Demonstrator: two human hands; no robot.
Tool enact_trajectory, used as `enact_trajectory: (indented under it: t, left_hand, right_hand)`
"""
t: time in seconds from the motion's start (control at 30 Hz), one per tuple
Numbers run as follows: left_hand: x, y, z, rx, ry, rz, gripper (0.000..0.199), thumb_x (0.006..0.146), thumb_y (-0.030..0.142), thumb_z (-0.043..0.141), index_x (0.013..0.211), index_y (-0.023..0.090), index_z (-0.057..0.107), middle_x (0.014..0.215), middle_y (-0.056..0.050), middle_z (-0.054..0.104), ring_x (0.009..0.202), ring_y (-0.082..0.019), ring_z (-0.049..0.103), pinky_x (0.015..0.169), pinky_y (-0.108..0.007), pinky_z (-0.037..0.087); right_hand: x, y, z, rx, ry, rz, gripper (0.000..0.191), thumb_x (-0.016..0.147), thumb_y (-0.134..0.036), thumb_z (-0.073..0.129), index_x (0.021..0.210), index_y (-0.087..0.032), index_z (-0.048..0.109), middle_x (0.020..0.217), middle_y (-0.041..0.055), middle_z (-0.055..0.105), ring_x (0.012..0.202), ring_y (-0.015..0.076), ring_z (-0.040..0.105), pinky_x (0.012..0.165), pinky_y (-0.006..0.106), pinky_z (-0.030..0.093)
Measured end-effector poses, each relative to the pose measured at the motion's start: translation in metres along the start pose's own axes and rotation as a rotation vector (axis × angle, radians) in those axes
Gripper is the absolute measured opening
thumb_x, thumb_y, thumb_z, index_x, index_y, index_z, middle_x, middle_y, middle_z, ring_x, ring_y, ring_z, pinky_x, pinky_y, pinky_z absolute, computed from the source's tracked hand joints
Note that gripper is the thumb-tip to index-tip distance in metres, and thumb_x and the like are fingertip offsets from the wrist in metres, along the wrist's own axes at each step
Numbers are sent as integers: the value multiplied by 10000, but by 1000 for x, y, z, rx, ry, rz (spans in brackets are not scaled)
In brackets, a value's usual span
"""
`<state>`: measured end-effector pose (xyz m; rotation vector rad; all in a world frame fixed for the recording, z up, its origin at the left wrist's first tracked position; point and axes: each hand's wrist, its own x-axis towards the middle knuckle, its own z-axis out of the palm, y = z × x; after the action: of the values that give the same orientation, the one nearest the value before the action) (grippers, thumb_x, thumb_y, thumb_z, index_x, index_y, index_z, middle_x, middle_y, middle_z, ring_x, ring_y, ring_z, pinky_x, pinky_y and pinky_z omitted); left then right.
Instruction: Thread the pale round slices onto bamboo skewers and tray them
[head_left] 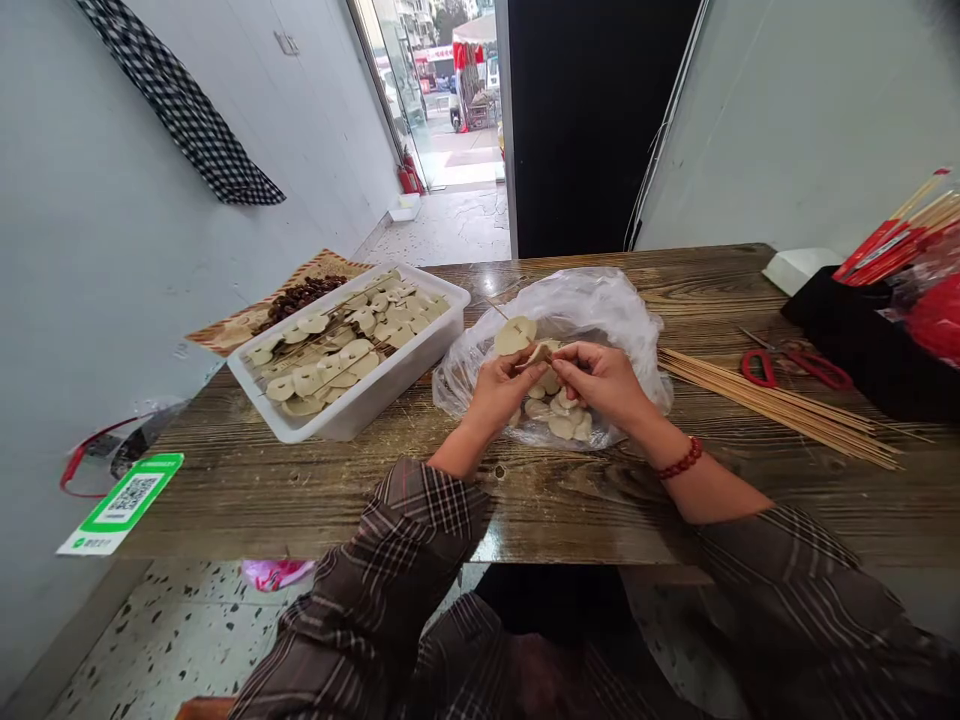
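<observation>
Over an open clear plastic bag point(600, 300), both hands work close together. My left hand point(499, 392) is closed around a thin bamboo skewer point(495, 308) that points away to the upper left. A pale round slice point(514, 336) is on that skewer, beyond my fingers. My right hand point(602, 380) pinches at the edge of another bent pale slice point(538, 354) between the two hands; its fingertips partly hide the grip. Below them, several loose pale slices point(564, 418) lie in the bag.
On the left stands a white plastic tub point(345, 425) of skewered slices, with dark reddish pieces point(304, 298) on paper behind it. Bare bamboo skewers point(780, 405) and red-handled scissors point(796, 365) lie right. A black holder point(847, 350) and a QR-code card point(124, 505) sit at the sides.
</observation>
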<state>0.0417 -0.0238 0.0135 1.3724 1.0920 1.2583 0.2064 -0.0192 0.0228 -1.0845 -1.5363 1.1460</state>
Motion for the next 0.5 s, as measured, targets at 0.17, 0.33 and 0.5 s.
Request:
enact_trajectory:
  t: [0.17, 0.33, 0.5]
  left_hand:
    - [0, 1, -3, 229, 64, 119, 249, 816, 351, 651, 904, 143, 756, 811, -41, 720, 758, -158, 610, 698, -254, 469]
    - [2, -1, -4, 500, 36, 227, 225, 824, 179, 568, 952, 155, 751, 868, -47, 740, 791, -159, 627, 721, -255, 467]
    - [-1, -1, -1, 626, -123, 292, 259, 791, 116, 541, 942, 187, 740, 851, -29, 736, 773, -164, 625, 752, -277, 467]
  right_hand:
    - [2, 6, 1, -6, 1, -33, 282, 803, -436, 652, 949, -197, 620, 707, -1, 644, 559, 144, 592, 482, 261, 478]
    - [8, 13, -5, -159, 39, -193, 371, 898, -489, 532, 918, -177, 733, 880, 76, 721, 822, 200, 648, 689, 309, 515]
    - [8, 10, -6, -89, 6, -142, 428, 826, -571, 616, 755, -175, 762, 764, 56, 719, 737, 192, 630, 662, 310, 492]
